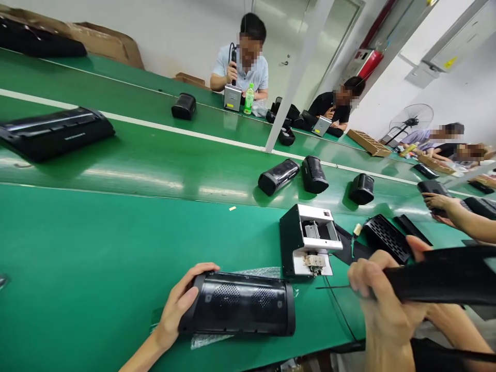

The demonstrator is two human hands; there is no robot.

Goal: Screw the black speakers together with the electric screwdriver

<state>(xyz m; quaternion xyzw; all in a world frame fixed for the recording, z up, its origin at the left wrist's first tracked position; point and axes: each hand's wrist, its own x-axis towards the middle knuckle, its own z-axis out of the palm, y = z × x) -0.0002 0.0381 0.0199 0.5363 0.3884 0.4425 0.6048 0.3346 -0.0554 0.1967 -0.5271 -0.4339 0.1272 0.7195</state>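
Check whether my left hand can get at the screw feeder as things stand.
Probably not yet: your left hand holds the left end of the black speaker housing, which lies largely between it and the screw feeder. It would likely need to let go first.

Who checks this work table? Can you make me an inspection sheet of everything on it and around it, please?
Surface: shiny green tabletop; clear wrap lies partly under the black unit.
Job's things: black unit with two dotted patches; black tool with a thin shaft, blurred; black and silver machine.
Clutter: yellowish scrap; black part with holes.
Grips: left grip holds the unit's left end; right grip is wrapped around the tool.
Cables: thin black cable runs below the machine toward the near table edge.
Surroundings: a co-worker's hand at right; people across; fan behind.
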